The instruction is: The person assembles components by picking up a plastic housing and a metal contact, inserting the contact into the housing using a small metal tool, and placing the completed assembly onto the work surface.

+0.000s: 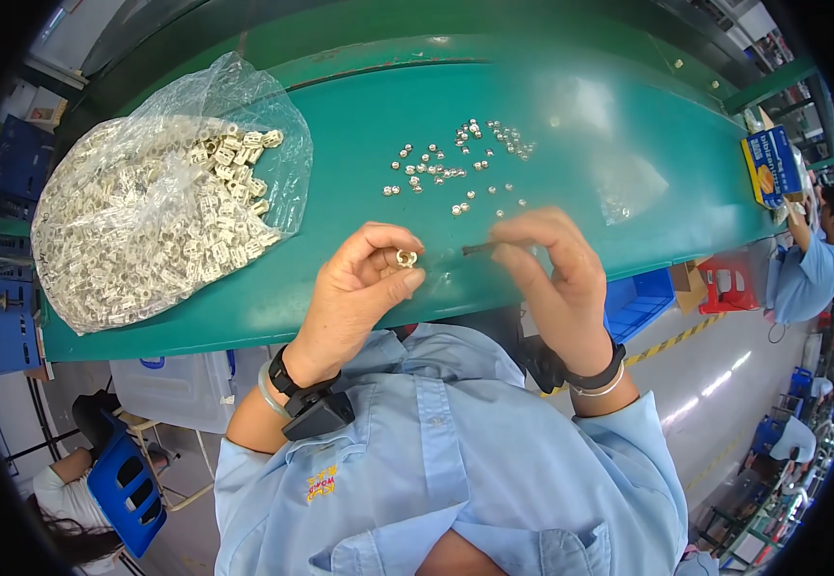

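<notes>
Between the thumb and fingers of my left hand (364,274) is a small cream plastic ring-shaped part (406,258) with notches. My right hand (556,278) pinches a thin dark stick-like tool (479,249), its tip pointing left toward the part but apart from it. Both hands are held above the near edge of the green table (359,192). Beyond them lie scattered small shiny metal balls (436,173). To the left, a large clear plastic bag (162,206) lies open, full of similar cream parts.
A blue and yellow box (770,165) stands at the table's right end, near a person in a blue shirt (806,274). Below the table are a blue bin (640,302), a red stool (727,288) and a clear tub (175,389). Someone sits on a blue chair (124,485) behind me, left.
</notes>
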The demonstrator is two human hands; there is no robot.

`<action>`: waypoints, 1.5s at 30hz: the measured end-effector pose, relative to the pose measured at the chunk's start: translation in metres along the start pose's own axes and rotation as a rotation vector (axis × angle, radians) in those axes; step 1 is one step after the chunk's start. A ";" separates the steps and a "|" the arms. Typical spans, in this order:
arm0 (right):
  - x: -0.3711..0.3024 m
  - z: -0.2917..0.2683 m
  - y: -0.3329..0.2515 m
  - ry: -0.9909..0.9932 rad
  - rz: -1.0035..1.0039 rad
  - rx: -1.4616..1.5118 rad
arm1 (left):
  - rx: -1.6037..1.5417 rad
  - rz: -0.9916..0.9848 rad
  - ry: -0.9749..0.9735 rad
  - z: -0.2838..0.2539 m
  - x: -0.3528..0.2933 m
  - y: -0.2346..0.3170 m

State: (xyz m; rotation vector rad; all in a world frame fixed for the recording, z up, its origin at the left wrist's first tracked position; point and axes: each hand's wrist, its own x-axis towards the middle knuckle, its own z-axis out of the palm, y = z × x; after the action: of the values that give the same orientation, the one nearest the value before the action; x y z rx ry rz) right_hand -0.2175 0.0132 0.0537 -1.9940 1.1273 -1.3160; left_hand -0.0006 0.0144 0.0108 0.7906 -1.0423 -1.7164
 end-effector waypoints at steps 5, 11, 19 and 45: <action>0.008 0.008 -0.009 -0.001 -0.056 0.065 | 0.016 0.027 0.040 0.010 0.000 0.004; 0.013 0.015 -0.016 -0.101 -0.056 0.030 | 0.162 0.150 -0.003 0.008 0.001 -0.003; 0.014 0.020 -0.014 -0.130 -0.093 -0.032 | 0.219 0.160 -0.014 0.007 0.001 -0.004; 0.015 0.022 -0.015 -0.187 -0.252 -0.202 | 0.341 0.186 0.013 0.008 0.000 -0.005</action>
State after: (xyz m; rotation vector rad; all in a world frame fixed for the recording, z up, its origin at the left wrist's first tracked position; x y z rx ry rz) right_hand -0.1887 0.0077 0.0637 -2.4167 0.9786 -1.1388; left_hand -0.0092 0.0177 0.0101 0.8847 -1.3770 -1.3932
